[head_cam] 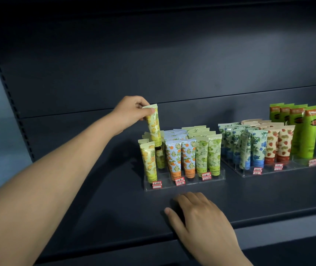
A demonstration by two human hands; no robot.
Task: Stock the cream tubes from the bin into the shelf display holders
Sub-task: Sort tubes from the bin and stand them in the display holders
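Observation:
My left hand (132, 112) pinches the top end of a yellow pineapple-print cream tube (153, 127), held cap down over the left column of a clear acrylic holder (184, 184). That holder carries yellow, orange-print and green-print tubes standing upright. Another yellow tube (149, 160) stands in the front slot of the same column. My right hand (197, 215) rests flat on the dark shelf (95, 208) in front of the holder, fingers spread and holding nothing. The bin is out of view.
A second acrylic holder (280, 169) to the right carries blue-flower tubes, strawberry tubes and tall green tubes (306, 131). Red-and-white price labels (180, 182) line both holders' fronts. The shelf's back panel rises behind, and its front edge runs below my right hand.

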